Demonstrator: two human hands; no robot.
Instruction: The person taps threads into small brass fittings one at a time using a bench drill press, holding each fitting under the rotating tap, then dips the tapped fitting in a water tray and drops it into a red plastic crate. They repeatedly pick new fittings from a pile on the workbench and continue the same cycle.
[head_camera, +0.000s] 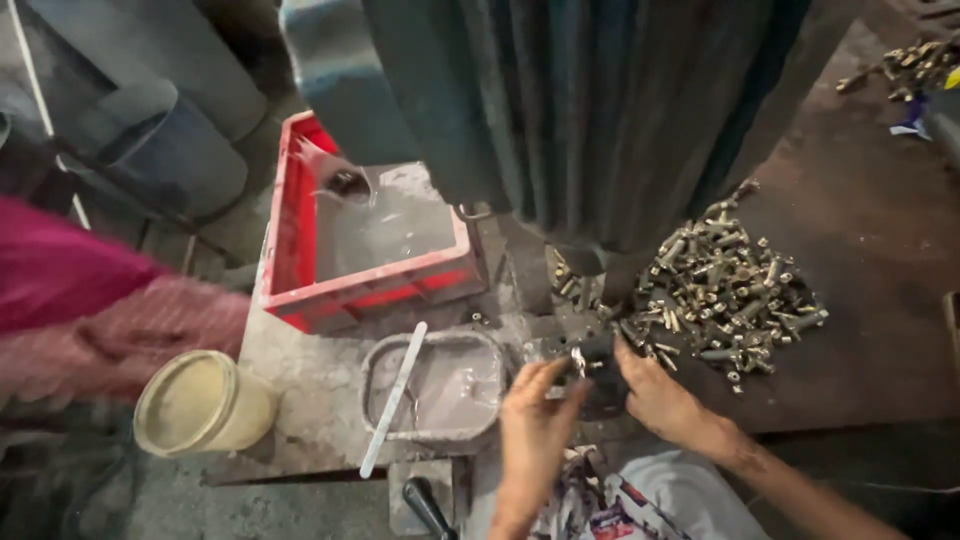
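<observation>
My left hand (535, 425) reaches up to the dark die block (590, 350) under the big grey press (600, 110), its fingertips pinching a small brass part (577, 362). My right hand (660, 395) rests on the block's right side, fingers touching the edge of a heap of small brass fittings (725, 295). Whether the right hand holds a piece is hidden by its fingers.
A red plastic crate (350, 290) stands left of the press. In front of it lies a grey metal tray (435, 390) with a white stick (395, 400) across it. A cream bucket (200, 405) sits lower left, beside pink cloth (90, 300). More brass parts (905, 65) lie far right.
</observation>
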